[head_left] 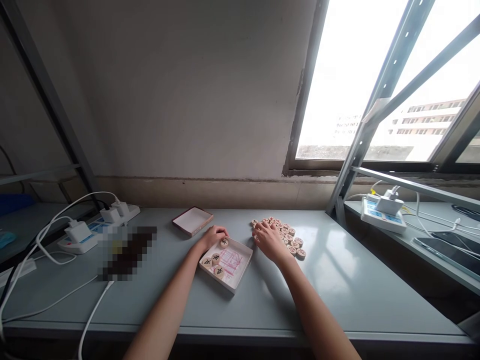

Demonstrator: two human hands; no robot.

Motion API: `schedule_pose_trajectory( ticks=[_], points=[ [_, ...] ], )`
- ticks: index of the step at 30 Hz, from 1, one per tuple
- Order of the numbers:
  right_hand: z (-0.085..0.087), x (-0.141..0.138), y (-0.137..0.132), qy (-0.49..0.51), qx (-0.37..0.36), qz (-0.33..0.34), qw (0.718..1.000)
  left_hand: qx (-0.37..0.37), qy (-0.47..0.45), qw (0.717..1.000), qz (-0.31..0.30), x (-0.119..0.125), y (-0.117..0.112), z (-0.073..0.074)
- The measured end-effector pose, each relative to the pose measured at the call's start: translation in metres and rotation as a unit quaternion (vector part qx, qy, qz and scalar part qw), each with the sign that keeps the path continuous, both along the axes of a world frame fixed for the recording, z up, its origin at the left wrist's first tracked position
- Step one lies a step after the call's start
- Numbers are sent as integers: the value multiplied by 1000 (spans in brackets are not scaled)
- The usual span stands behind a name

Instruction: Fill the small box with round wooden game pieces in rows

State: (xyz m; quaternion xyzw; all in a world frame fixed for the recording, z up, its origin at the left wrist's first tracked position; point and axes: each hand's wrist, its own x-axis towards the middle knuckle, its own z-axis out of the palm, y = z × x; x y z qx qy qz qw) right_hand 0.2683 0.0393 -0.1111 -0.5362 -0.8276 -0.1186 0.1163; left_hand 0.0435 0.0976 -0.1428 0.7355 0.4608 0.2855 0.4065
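My left hand (212, 238) is at the far left corner of a shallow white box (245, 260), its fingers curled over a round wooden Chinese chess piece (224, 242) inside. Three more pieces with black characters, one of them a chess piece (219, 271), lie flat toward the box's left side. Pink lines are scribbled on the box's bottom. To the right, my right hand (269, 241) rests over a cluster of Chinese chess pieces (290, 239), fingers bent down and somewhat apart. Its fingertips touch the near left pieces and partly hide them.
The box's lid (192, 220), lying inner side up, is behind my left hand. Power strips (98, 229) with chargers and white cables occupy the left. Beside them is a pixelated patch (127, 252). Another power strip (383, 215) and a phone (446, 252) sit on the right shelf.
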Motion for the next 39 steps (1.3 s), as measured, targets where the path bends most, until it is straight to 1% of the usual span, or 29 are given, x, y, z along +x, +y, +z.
schedule_pose_trajectory(
  ticks=[2, 5, 8, 10, 11, 13, 16, 20, 25, 28, 32, 34, 36, 39],
  points=[
    [3, 0, -1, 22, 7, 12, 1000, 3, -5, 1000, -1, 0, -1, 0],
    [8, -6, -4, 112, -1, 71, 991, 12, -4, 1000, -10, 0, -1, 0],
    [9, -19, -9, 195, -72, 130, 970, 27, 13, 1000, -8, 0, 1, 0],
    [6, -29, -11, 200, -118, 165, 959, 40, 21, 999, 3, 1, 2, 0],
    [4, -33, -12, 189, -129, 180, 957, 46, 21, 999, 8, 1, 3, 0],
    [-1, -39, -14, 157, -128, 199, 959, 56, 18, 998, 13, 1, 3, -1],
    [-4, -43, -15, 123, -122, 198, 965, 55, 17, 998, 15, 1, 5, -3],
    [-2, -43, -15, 111, -132, 188, 967, 47, 18, 998, 25, 2, 6, -5],
    [-4, -44, -14, 115, -199, 197, 953, 33, 15, 999, 32, 2, 7, -5],
    [-7, -44, -12, 136, -219, 196, 946, 38, 14, 999, 32, 2, 5, -4],
    [-7, -43, -12, 182, -224, 189, 939, 52, 13, 998, 30, 2, 5, -3],
    [-4, -41, -12, 224, -216, 185, 932, 60, 15, 998, 32, 1, 6, -3],
    [0, -39, -11, 284, -196, 186, 920, 73, 20, 996, 42, -1, 8, -3],
    [9, -32, -9, 380, -170, 195, 888, 102, 44, 990, 88, -8, 8, 0]
  ],
)
